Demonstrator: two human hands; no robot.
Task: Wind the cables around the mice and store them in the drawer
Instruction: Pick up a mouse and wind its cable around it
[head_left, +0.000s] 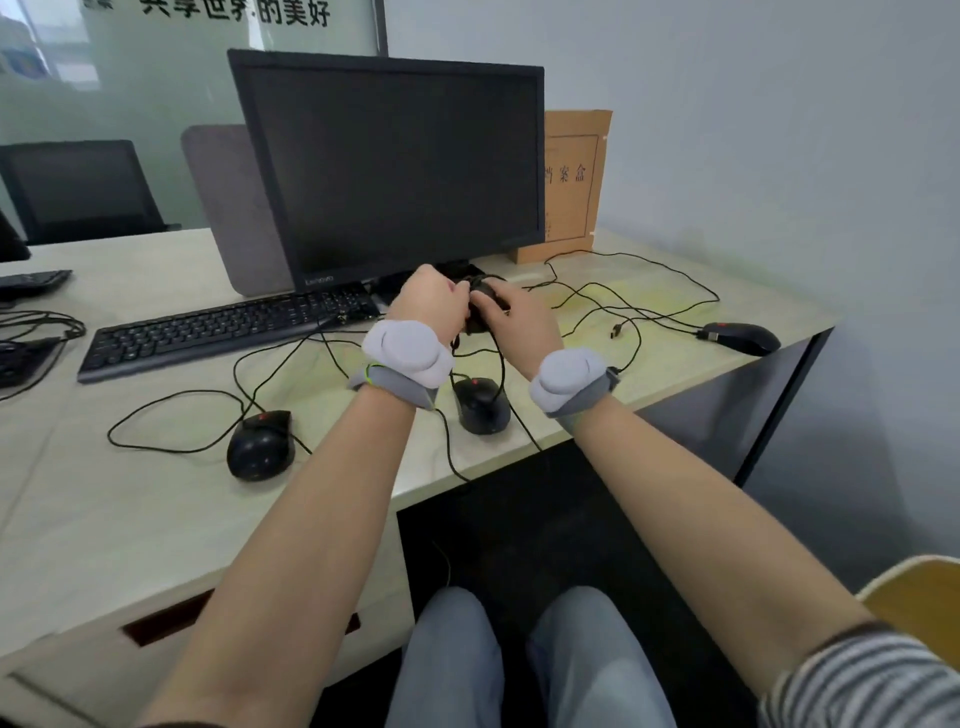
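Note:
A black mouse (480, 306) is held up over the desk in front of the monitor, between both hands. My left hand (428, 301) grips its left side. My right hand (524, 314) curls round its right side, with cable loops under the fingers. Its cable (498, 364) hangs down to the desk. Three more black mice lie on the desk with loose cables: one at the front left (260, 447), one at the front middle (482, 405), one at the right edge (743, 338). The drawer (171, 618) under the desk at the lower left is shut.
A black monitor (395, 171) and keyboard (223, 327) stand behind the hands. A brown file box (574, 182) leans at the wall. Tangled cables and a USB plug (616, 330) lie across the right half of the desk (104, 509). A wooden chair (919, 597) is at the lower right.

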